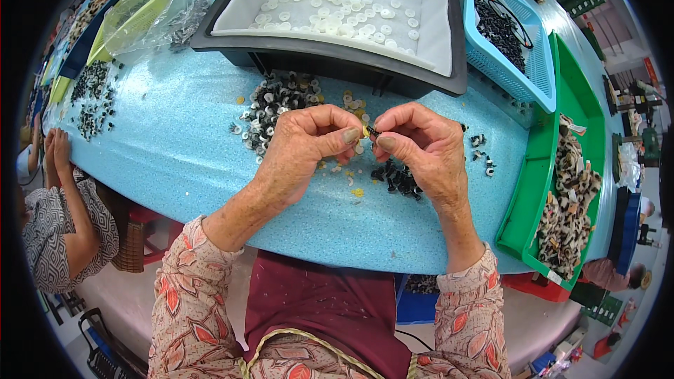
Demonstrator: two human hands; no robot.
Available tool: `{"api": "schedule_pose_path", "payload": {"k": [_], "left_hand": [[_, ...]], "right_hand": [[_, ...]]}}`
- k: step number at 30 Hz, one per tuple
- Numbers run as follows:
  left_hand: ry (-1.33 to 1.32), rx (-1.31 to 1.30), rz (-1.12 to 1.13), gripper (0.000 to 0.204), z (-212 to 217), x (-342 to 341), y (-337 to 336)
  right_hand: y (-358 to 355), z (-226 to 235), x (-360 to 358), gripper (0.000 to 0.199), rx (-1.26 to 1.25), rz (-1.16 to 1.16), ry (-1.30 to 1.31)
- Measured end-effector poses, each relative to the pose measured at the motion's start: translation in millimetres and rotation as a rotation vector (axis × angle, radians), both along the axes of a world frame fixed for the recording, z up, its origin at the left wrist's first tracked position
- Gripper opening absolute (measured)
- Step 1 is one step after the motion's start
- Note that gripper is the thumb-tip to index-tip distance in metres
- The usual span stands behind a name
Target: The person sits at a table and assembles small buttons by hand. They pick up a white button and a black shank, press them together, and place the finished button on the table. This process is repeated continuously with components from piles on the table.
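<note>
Above the middle of the blue table (175, 140), my two hands meet fingertip to fingertip. My left hand (302, 140) is closed, pinching a small yellow washer (365, 131) between thumb and forefinger. Pinched in my right hand (427, 142) is a small black ribbed peg (373, 130), its end against the washer. Fingers partly cover both pieces. Loose black pegs (399, 181) lie below my right hand. Beyond my left hand is a heap of black pegs with white washers (270, 105). Yellow washers (357, 193) are scattered between the hands.
A black tray (330, 70) with white lining holds white plastic discs (344, 17). To the right stand a light blue basket (544, 88) of black parts and a green bin (523, 203) of leopard-print plush pieces (572, 196). Another person's hands (57, 147) rest at the left edge.
</note>
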State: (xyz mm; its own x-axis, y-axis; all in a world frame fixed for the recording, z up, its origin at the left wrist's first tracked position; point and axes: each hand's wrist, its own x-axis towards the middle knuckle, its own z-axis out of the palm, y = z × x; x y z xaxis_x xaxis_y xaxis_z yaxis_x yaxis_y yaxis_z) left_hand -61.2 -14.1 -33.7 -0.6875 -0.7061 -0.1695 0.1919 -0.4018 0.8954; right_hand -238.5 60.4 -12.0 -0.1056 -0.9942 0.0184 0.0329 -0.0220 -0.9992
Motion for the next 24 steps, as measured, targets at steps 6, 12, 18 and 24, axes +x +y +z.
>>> {"api": "schedule_pose_path", "payload": {"k": [6, 12, 18, 24], "left_hand": [[-0.031, -0.082, 0.015, 0.012, 4.1, -1.2, 2.4], [-0.032, -0.130, 0.076, 0.011, 4.6, -3.4, 5.4], [-0.047, -0.172, 0.095, 0.016, 7.7, -6.0, 5.7], [-0.070, -0.146, 0.069, 0.014, 5.6, -5.1, 4.2]], "right_hand": [[-0.1, -1.0, -0.7, 0.010, -0.001, 0.011, -0.021], [-0.5, -0.2, 1.1, 0.009, -0.008, 0.015, -0.012], [0.6, 1.2, 2.5, 0.010, 0.033, 0.029, -0.035], [1.3, 2.8, 1.9, 0.010, 0.045, 0.032, -0.024]]}}
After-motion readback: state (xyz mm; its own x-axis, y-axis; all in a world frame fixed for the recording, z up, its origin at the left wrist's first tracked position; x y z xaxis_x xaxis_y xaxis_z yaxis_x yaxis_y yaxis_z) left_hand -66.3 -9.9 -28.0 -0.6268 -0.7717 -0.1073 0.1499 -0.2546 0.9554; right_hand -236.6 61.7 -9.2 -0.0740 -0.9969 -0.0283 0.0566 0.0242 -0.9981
